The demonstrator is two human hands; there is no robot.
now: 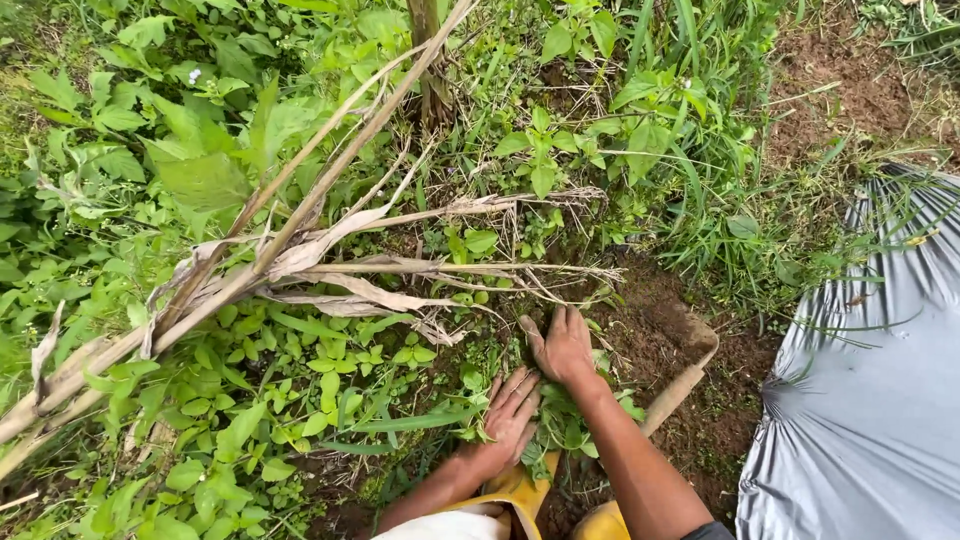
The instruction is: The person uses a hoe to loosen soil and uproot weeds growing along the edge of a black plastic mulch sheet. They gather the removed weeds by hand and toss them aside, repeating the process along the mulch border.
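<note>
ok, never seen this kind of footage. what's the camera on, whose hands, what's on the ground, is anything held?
There is one picture, from a camera worn on a person's head and looking down, so the two bare hands are that person's own. No machine is involved.

The left hand and right hand both press down, fingers spread, into low green weeds on the soil. Neither visibly grips anything; whether the fingers pinch leaves underneath cannot be told.

A dry, fallen plant stalk with withered leaves lies slanted across the greenery. A wooden tool handle rests on bare dark earth just right of the right arm, untouched. A grey plastic sheet covers the ground at the right. Yellow boots show at the bottom edge.
</note>
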